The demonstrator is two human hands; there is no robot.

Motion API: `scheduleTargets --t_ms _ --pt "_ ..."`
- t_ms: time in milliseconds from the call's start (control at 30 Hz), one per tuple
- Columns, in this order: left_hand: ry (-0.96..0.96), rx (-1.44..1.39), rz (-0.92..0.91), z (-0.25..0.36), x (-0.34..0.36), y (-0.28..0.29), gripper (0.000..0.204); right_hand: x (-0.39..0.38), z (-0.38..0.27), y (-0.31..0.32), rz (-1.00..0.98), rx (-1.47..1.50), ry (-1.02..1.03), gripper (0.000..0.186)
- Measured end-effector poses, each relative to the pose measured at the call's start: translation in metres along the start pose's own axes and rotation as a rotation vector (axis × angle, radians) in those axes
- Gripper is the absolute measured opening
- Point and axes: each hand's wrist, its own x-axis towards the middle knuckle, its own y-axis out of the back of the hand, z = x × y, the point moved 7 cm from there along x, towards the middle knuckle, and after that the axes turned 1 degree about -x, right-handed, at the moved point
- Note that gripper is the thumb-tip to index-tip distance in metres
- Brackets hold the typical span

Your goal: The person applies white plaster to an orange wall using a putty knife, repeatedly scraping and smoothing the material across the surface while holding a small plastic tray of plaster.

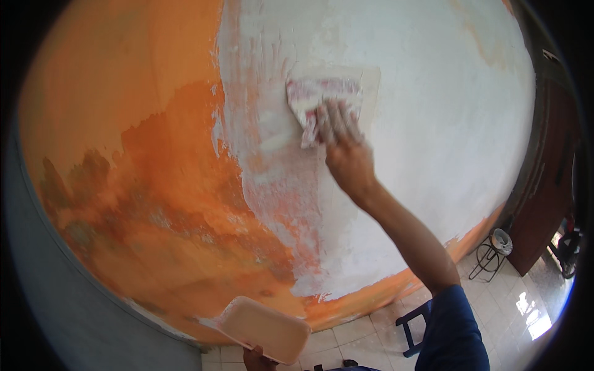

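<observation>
My right hand [343,139] grips a wide scraper [325,86] streaked with white compound and pinkish marks, pressed against the white-coated wall [442,142] just right of the ragged border with the orange paint [136,74]. The fingers are smeared with white and slightly blurred. At the bottom, my left hand [257,358] holds a shallow beige tray [266,328] by its near edge; something whitish shows at the tray's left corner. Below the white coat, a strip of orange wall runs down to the tiled floor.
A blue-grey surface [46,284] borders the left. Right of the wall are a metal stand [486,260] with a pale container [500,240], a dark wooden door [544,191] and a partly visible motorbike [566,250]. A dark stool [408,328] stands on the white tiles [362,334] near my right arm.
</observation>
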Motion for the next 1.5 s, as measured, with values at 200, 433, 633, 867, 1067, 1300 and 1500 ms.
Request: scheduleTargets --t_ms 200,433,633,867,1067,1300,1500 --pt "-0.025 0.014 0.018 0.003 -0.01 -0.005 0.054 -0.153 -0.063 -0.024 -0.341 0.186 0.023 0.05" --pt "-0.067 0.027 0.099 0.007 -0.011 0.011 0.055 -0.112 -0.036 0.047 -0.317 0.545 -0.123 0.058" --pt "-0.042 0.05 0.022 0.004 -0.008 -0.007 0.053 0.027 0.068 0.034 0.026 0.154 -0.238 0.048" --pt "-0.006 -0.018 0.019 -0.009 -0.002 0.004 0.054 -0.132 -0.058 -0.012 -0.329 0.277 0.082 0.048" --pt "-0.038 0.005 0.08 0.014 -0.021 -0.013 0.054 -0.104 -0.017 0.053 -0.255 0.426 -0.078 0.046" --pt "-0.061 0.018 0.032 0.002 -0.013 -0.01 0.053 0.015 0.13 0.041 0.064 -0.005 -0.115 0.044" --pt "-0.025 0.009 0.017 0.001 -0.013 -0.014 0.056 -0.099 0.034 0.029 -0.123 0.272 -0.061 0.043"
